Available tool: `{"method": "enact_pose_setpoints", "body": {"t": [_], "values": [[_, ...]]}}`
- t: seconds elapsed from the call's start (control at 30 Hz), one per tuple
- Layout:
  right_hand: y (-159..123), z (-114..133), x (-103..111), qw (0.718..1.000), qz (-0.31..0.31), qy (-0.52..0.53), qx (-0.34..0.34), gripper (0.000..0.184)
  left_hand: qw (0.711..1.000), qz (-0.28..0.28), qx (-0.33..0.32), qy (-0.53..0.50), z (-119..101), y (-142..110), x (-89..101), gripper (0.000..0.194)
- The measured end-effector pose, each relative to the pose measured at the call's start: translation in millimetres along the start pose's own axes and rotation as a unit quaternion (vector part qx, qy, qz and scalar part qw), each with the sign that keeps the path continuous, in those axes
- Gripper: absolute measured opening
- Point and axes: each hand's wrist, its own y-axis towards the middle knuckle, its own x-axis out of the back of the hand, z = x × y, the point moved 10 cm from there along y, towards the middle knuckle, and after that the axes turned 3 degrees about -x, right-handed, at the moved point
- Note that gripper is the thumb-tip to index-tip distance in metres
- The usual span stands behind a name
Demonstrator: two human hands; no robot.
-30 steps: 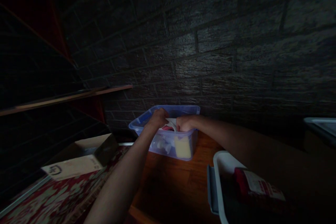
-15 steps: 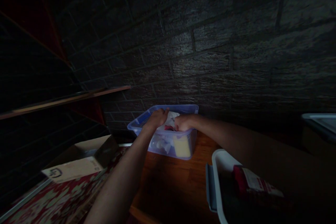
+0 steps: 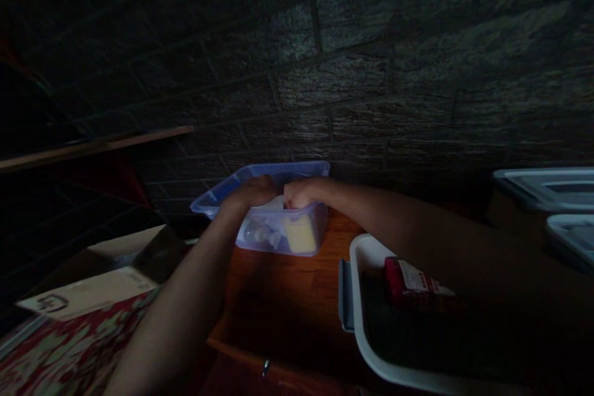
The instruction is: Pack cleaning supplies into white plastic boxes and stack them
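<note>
Both hands reach into a clear bluish plastic bin (image 3: 208, 203) on the wooden surface by the wall. My left hand (image 3: 257, 190) is low inside the bin, back uppermost, its fingers hidden. Beside it my right hand (image 3: 301, 193) has its fingers curled closed; what they hold, if anything, is hidden. A white crumpled piece (image 3: 273, 203), maybe a bag or paper, lies between the hands. Through the bin's front wall show a pale yellow block-like thing (image 3: 301, 235) and some whitish, unclear items (image 3: 260, 234).
To the right stands a white tub (image 3: 366, 346) with a grey latch, holding a red package (image 3: 408, 281) with a white label. Grey-lidded boxes (image 3: 547, 189) are farther right. At left, an open cardboard box (image 3: 93, 294) rests on patterned red cloth (image 3: 69, 346); a shelf (image 3: 102, 145) juts out above.
The view has shifted, so everything sits farther left and higher. My left hand has sunk deeper into the bin, its thumb no longer showing. The reddish piece by my right hand is now mostly hidden.
</note>
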Motion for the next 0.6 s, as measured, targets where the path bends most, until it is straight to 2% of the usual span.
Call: {"method": "enact_pose_setpoints", "body": {"t": [0.17, 0.33, 0.43, 0.6], "values": [[3, -3, -3, 1.000, 0.000, 0.004, -0.004, 0.028, 1.000, 0.020, 0.000, -0.004, -3, -3, -2.4, 0.037], [-1, -5, 16, 0.995, -0.088, 0.036, -0.009, 0.032, 1.000, -0.001, -0.003, -0.028, -4, 2, -0.8, 0.033], [-17, -11, 38, 0.984, -0.163, 0.072, -0.025, 0.031, 0.997, -0.057, -0.002, -0.055, -4, 0, 12.3, 0.032], [-62, -39, 80, 0.949, -0.266, 0.168, -0.034, 0.030, 0.970, -0.213, 0.016, -0.113, 2, -25, 55.8, 0.033]]}}
